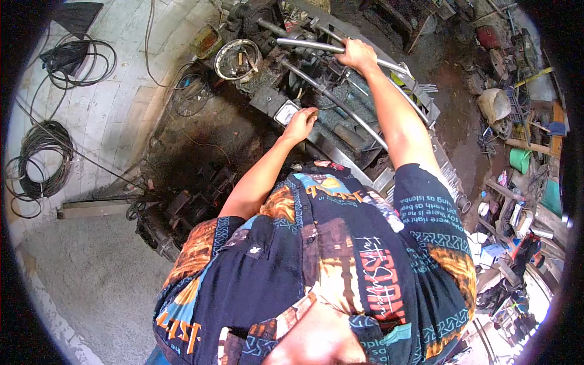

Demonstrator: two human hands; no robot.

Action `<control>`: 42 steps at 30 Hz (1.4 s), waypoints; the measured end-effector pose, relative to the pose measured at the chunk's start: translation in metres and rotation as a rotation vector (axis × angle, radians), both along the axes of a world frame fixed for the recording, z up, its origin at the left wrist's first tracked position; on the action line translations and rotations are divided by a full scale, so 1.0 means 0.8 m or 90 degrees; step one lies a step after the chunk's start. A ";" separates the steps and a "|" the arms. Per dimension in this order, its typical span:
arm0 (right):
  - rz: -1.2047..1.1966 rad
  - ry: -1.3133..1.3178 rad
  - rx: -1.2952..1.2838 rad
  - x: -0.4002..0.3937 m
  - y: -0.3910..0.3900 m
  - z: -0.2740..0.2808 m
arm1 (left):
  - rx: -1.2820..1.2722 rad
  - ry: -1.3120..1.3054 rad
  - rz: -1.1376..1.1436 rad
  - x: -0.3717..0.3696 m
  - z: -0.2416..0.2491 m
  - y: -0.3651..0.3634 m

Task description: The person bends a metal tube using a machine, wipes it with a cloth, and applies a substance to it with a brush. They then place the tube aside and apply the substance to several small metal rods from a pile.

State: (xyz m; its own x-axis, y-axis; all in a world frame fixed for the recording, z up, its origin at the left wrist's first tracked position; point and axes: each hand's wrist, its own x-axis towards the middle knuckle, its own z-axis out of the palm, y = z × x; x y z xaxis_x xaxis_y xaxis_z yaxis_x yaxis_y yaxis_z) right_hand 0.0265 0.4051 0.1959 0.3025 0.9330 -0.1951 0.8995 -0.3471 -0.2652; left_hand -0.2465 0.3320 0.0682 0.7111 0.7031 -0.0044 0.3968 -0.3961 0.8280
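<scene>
A long shiny metal bar (310,44) lies across the top of a greasy machine, and my right hand (359,56) is wrapped round it from above. Lower and to the left, my left hand (301,124) is closed, with its fingers curled at a small dark part that I cannot make out. Just beside its wrist is a white-framed square plate (286,112) on the machine's grey housing (266,99). Another long rod (347,109) runs diagonally between my two hands.
A round bowl (238,59) with small items stands on the machine's left part. Black cable coils (47,155) lie at the far left. Dark machinery (176,210) stands left of my body. Scrap, a green container (520,159) and a pale sack (493,104) crowd the right side.
</scene>
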 end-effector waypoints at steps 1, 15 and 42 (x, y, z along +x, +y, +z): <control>-0.004 -0.004 -0.006 0.000 -0.001 0.000 | 0.002 0.007 0.004 0.000 0.003 -0.001; -0.017 -0.001 -0.012 -0.005 -0.008 0.001 | 0.006 0.005 0.005 -0.001 0.001 -0.001; -0.011 -0.013 -0.020 0.001 -0.011 0.006 | 0.005 -0.025 0.028 0.002 -0.002 -0.005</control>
